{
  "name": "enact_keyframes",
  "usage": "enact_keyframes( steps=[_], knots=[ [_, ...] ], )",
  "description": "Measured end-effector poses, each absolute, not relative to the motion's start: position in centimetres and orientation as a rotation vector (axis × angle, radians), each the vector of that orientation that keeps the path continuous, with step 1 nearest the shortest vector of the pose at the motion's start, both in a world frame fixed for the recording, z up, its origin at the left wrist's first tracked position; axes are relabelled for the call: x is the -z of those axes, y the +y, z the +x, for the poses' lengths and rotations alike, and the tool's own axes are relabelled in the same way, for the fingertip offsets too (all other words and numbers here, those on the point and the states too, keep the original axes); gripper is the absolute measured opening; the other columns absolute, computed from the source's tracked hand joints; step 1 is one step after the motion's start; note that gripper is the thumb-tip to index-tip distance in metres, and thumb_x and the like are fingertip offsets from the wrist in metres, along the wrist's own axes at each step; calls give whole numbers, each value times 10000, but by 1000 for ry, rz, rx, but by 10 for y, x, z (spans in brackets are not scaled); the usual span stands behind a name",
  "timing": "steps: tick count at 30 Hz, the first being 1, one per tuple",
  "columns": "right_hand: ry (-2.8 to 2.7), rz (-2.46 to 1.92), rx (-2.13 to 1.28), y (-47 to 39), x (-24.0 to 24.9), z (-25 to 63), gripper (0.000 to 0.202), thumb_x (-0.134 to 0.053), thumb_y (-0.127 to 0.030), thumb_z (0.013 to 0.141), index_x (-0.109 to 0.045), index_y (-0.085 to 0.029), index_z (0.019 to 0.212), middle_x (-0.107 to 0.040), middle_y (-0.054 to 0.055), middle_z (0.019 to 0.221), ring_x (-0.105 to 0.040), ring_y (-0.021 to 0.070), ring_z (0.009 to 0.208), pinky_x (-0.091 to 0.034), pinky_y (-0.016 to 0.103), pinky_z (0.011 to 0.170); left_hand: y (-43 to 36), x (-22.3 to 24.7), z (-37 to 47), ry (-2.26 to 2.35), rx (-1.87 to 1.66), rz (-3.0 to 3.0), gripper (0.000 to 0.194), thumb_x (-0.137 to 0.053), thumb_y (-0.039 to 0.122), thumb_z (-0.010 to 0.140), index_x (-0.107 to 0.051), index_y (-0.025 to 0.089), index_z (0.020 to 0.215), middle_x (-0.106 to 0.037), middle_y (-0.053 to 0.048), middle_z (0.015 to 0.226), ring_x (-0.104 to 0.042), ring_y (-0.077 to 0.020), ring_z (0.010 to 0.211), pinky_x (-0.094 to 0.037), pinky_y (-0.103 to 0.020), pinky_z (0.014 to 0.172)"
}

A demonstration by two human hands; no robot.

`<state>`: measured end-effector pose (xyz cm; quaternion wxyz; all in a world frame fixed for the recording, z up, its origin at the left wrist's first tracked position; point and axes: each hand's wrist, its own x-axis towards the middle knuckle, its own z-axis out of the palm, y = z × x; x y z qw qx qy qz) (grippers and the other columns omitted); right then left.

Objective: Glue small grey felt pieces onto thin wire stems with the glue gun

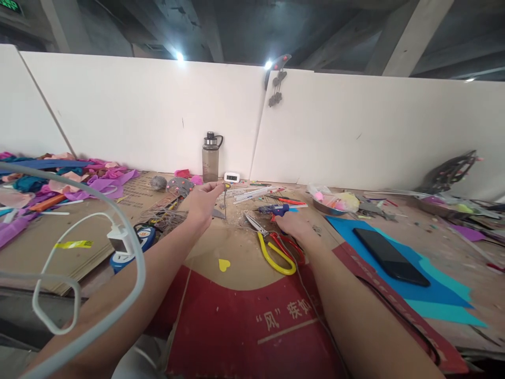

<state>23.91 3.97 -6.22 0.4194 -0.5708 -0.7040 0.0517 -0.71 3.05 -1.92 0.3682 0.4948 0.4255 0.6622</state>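
Observation:
My left hand (pixel 202 204) reaches over the cardboard, thumb and fingertips pinched on a small yellow piece (pixel 226 186). A thin grey strand (pixel 225 202) hangs below it. To the right, my right hand (pixel 291 223) is closed around a blue hot glue gun (pixel 274 210), its nozzle pointing left; part of its handle is hidden by the fingers. Just below lie scissors with yellow handles (pixel 279 259) and a red-handled tool (pixel 294 247), partly covered. A yellow paper heart (pixel 224 265) rests flat on the cardboard (pixel 240 247) between my forearms.
A bottle (pixel 210 160) and a small white digital clock (pixel 231 177) stand by the white partition. White sticks (pixel 252 196) lie beyond my hands. A black phone (pixel 389 256) sits on blue sheets at right. White cable (pixel 138 263) loops across the left; crumpled coloured paper (pixel 106 181) lies behind it.

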Motion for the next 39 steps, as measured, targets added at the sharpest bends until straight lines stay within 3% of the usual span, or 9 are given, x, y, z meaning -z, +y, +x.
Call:
enact_keyframes(
  steps=[3,6,9,12,14,17,20,24,39],
  knots=[
    [-1551,-1529,-23,25,50,223,221,-599,-325,670,-407,-230,618,-613,198,848,-529,395,1071,-341,637,891,24,18,-4,1139,-1785,1447,118,-641,277,683,-677,169,714,-566,25,629,-428,-83,553,-326,-217,547],
    [-1509,-1231,-325,5,35,190,172,-500,-358,792,-471,-208,871,-619,128,972,-584,253,968,-430,494,898,14,14,-1,1213,-1869,1739,69,-625,216,697,-678,181,722,-595,-5,726,-478,-107,632,-377,-229,619],
    [-1468,-835,-807,-7,30,156,257,-546,-337,779,-405,-232,966,-610,84,1097,-604,175,979,-463,381,896,5,11,4,1205,-1851,1957,57,-617,170,706,-669,193,701,-610,-24,783,-487,-118,667,-394,-234,644],
    [-1389,-711,-1029,-8,34,138,336,-575,-293,755,-348,-254,999,-598,8,977,-609,125,773,-494,315,758,2,11,9,1188,-1809,1976,59,-609,163,712,-663,187,710,-623,-33,822,-493,-115,659,-398,-235,629],
    [-1378,-722,-992,-6,36,137,323,-580,-296,762,-363,-258,999,-538,-50,832,-538,98,640,-464,262,649,2,12,10,1184,-1798,1890,58,-608,175,710,-663,183,725,-627,-30,812,-511,-116,668,-403,-234,635],
    [-1421,-807,-783,-6,34,141,215,-581,-307,779,-455,-233,938,-456,-66,726,-447,92,611,-398,228,602,5,14,12,1156,-1747,1739,73,-610,211,711,-664,172,742,-629,-16,758,-524,-113,660,-403,-231,633],
    [-1443,-879,-629,-7,29,144,105,-558,-298,792,-528,-205,830,-489,-44,708,-434,104,633,-372,238,618,7,15,14,1108,-1686,1636,83,-620,235,702,-657,164,724,-600,9,659,-491,-98,590,-378,-226,579],
    [-1435,-958,-542,-9,26,145,101,-546,-296,796,-564,-198,778,-510,-37,661,-427,114,600,-349,252,604,7,16,18,1012,-1656,1550,49,-626,214,679,-627,166,676,-529,41,563,-432,-78,513,-342,-223,524],
    [-1478,-1087,-402,-13,23,146,143,-509,-303,835,-558,-187,767,-538,-16,671,-451,128,624,-355,264,640,8,20,21,916,-1584,1461,59,-631,198,675,-591,154,680,-527,40,556,-440,-68,501,-355,-221,524]
  ],
)
